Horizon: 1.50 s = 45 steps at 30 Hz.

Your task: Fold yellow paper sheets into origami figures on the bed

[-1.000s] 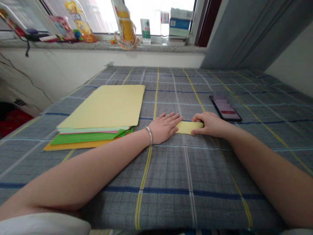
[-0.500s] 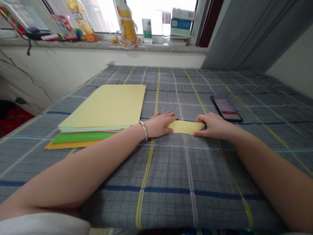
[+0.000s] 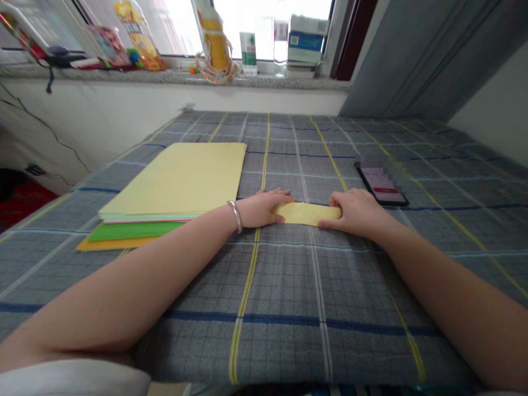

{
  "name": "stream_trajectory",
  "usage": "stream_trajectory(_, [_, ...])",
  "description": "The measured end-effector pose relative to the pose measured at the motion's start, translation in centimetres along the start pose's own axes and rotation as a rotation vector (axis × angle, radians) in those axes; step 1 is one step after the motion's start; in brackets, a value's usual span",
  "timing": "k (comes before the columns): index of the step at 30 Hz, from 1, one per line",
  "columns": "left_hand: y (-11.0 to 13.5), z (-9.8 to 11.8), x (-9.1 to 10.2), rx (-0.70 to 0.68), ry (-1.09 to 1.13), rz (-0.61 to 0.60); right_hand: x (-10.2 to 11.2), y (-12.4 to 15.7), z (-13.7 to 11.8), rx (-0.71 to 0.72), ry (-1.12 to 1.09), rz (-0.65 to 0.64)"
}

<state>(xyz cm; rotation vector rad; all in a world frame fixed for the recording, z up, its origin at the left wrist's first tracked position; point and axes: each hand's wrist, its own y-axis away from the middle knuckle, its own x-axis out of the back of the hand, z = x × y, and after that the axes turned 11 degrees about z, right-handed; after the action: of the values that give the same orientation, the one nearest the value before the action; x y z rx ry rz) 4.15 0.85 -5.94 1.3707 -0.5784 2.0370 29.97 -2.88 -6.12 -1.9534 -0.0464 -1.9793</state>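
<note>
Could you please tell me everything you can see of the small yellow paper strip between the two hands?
The yellow paper strip is a narrow, pale yellow band of matte paper, apparently folded. It lies flat and crosswise on the checked cloth. The left hand covers its left end and the right hand its right end, fingers resting on top, so only the middle shows. Its layers cannot be counted.

Overexposed window [image 3: 256, 22] backlight; sharp centre, warped edges.

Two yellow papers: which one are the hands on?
The small folded yellow strip, under left hand and right hand; the large yellow sheet lies flat atop the coloured stack.
</note>
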Motion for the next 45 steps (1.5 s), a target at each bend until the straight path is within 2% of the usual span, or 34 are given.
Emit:
stream_trajectory(3, [0.1, 0.4, 0.4, 0.039, 0.006, -0.008, -0.1, 0.0, -0.7, -0.009, 0.033, 0.041])
stream_trajectory(6, [0.1, 0.6, 0.2, 0.056, 0.021, 0.038, -0.2, 0.1, -1.4, 0.009, 0.025, 0.108])
stream_trajectory(13, [-0.1, 2.6, -2.3, 0.122, -0.097, 0.378, -0.7, 0.4, -3.3, 0.031, 0.008, 0.201])
stream_trajectory(15, [0.0, 3.1, -2.7, 0.13, -0.132, 0.414, -0.7, 0.5, -3.6, 0.042, 0.024, 0.223])
stream_trajectory(20, [0.2, 2.9, -2.4, 0.108, -0.136, 0.369, -0.7, 0.6, -3.4, 0.035, 0.0, 0.189])
stream_trajectory(29, [0.3, 1.4, -0.5, 0.122, -0.012, 0.127, -0.4, 0.5, -2.0, -0.047, -0.056, 0.09])
stream_trajectory(34, [0.3, 0.5, 0.3, 0.085, 0.031, 0.122, -0.4, 0.4, -0.4, -0.087, -0.094, 0.03])
stream_trajectory(45, [0.4, -1.0, 1.6, 0.197, -0.031, 0.148, -0.2, 0.5, 2.5, -0.214, -0.434, -0.139])
